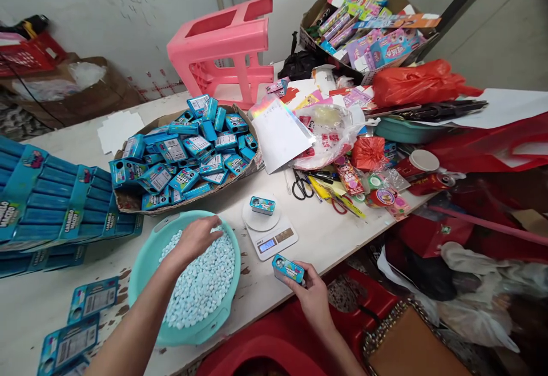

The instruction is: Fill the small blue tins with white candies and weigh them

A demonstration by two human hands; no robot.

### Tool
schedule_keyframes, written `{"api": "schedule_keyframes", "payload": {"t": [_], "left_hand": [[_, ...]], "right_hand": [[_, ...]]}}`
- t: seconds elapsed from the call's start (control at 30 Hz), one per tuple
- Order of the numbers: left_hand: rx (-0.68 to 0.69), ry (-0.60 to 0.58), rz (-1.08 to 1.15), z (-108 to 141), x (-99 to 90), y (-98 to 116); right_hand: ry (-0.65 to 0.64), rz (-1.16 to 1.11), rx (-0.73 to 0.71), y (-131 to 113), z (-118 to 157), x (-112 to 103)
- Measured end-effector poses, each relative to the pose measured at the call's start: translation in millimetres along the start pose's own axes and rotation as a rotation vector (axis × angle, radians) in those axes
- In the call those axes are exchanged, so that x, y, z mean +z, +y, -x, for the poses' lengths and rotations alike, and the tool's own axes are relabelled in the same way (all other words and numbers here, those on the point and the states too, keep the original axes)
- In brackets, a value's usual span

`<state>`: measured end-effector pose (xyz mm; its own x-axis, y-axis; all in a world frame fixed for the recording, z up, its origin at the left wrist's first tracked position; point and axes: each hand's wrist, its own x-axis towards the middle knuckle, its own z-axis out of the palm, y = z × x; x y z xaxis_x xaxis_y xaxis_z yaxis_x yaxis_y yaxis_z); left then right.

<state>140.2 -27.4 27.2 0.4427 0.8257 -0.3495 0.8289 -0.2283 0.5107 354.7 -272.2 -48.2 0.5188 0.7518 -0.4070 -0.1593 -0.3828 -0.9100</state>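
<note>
My left hand (pixel 199 238) is over the light blue candies (pixel 199 284) in a turquoise basin (pixel 141 273), its fingers bent down and touching them; whether they pinch any is hidden. My right hand (pixel 310 290) holds a small blue box (pixel 288 269) at the table's front edge, fingers and thumb around its right end. A similar blue box (pixel 262 205) lies on the round plate of a white scale (pixel 276 241) with a lit display, just right of the basin. Many more blue boxes (pixel 184 153) fill a cardboard tray (pixel 188 203) behind the basin.
Stacked blue display packs (pixel 55 199) stand at the left, with flat blue cartons (pixel 94 298) in front. A pink stool (pixel 226 39) lies behind. Scissors (pixel 302 185), bags, cups and a full cardboard box (pixel 368 28) crowd the right. A red chair (pixel 257 347) is below the edge.
</note>
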Motion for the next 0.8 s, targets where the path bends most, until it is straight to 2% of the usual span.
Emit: {"api": "schedule_keyframes", "payload": {"t": [0.03,0.1,0.2,0.27,0.33,0.4,0.47,0.57,0.63,0.67,0.73,0.77,0.8], "left_hand": [[0.037,0.014,-0.049,3,0.9,1],[0.157,0.06,-0.068,-5,11.8,15],[0.284,0.063,-0.037,-36,41.3,58],[0.352,-0.005,-0.009,-57,56.6,79],[0.312,0.004,-0.002,-67,58.4,82],[0.24,0.092,0.017,-55,43.6,68],[0.158,0.222,0.047,-15,15.9,43],[-0.036,0.444,0.08,74,-30.8,-16],[-0.383,0.674,-0.009,129,-50.5,-73],[-0.56,0.694,-0.079,150,-54.1,-105],[-0.928,0.597,-0.176,181,-47.4,-168],[-1.047,0.51,-0.179,191,-38.1,-195],[-1.091,0.436,-0.163,198,-26.1,-218]], "right_hand": [[0.003,0.01,0.002,-1,-2,1],[0.008,0.031,-0.005,-3,-6,2],[0.007,0.052,-0.029,-10,-15,2],[0.006,0.063,-0.043,-16,-24,0],[0.047,0.092,-0.068,-22,-41,-1],[0.08,0.089,-0.112,-30,-63,5],[0.077,0.098,-0.173,-38,-83,18],[0.043,0.084,-0.265,-47,-107,47],[-0.013,0.064,-0.304,-49,-120,65],[-0.027,0.058,-0.314,-49,-126,73],[-0.046,0.065,-0.324,-46,-136,82],[-0.044,0.071,-0.327,-44,-139,83],[-0.037,0.079,-0.334,-43,-140,82]]}}
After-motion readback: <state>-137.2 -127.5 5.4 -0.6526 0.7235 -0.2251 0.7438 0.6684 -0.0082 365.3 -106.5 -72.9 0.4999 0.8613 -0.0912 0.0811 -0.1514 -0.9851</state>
